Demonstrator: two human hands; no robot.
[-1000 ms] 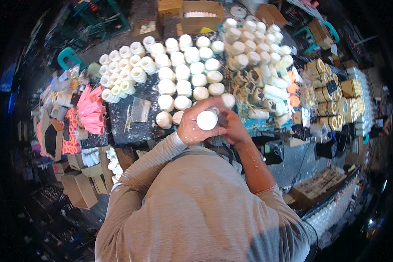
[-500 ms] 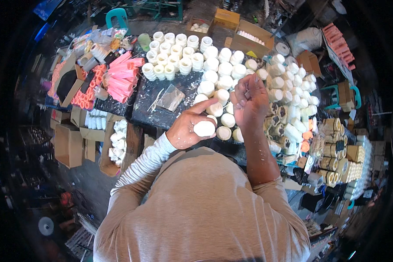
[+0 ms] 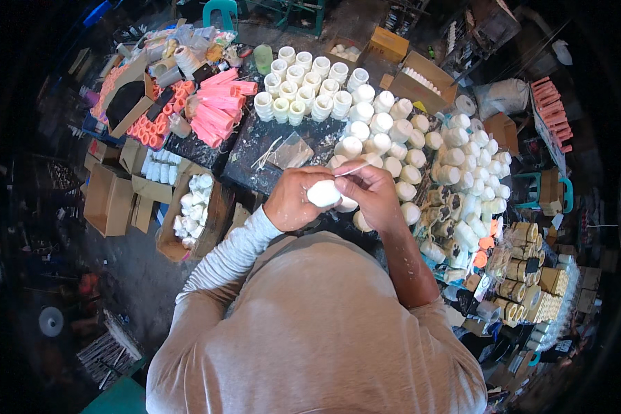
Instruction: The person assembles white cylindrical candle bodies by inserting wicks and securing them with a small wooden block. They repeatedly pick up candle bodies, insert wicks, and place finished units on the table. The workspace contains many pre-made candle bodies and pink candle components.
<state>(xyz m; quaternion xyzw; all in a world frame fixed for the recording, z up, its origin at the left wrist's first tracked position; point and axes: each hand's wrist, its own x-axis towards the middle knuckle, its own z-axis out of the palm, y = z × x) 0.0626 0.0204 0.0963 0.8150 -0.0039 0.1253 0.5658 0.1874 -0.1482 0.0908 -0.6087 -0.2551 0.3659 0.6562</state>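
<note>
My left hand [image 3: 293, 201] is closed around a white, rounded, cup-shaped piece [image 3: 323, 194], its smooth end facing up. Right beside it is my right hand [image 3: 374, 199], fingers pinched together at the edge of that piece. A thin pale strip [image 3: 352, 168] sticks out from the right fingertips toward the left hand. Both hands are over the near edge of a dark table [image 3: 255, 148]. Just beyond them stand rows of similar white pieces [image 3: 378, 143], closed ends up. Pale speckles dot my fingers and right forearm.
Stacked cream cups [image 3: 297, 91] stand at the back of the table. A clear flat packet [image 3: 291, 150] with loose strings lies left of centre. Pink tubes [image 3: 217, 107] are piled farther left. A cardboard box of white pieces [image 3: 192, 214] sits low at left. More pieces [image 3: 466, 155] crowd the right.
My right hand has come down and left from above the rows to meet my left hand at the white piece. The view has shifted slightly.
</note>
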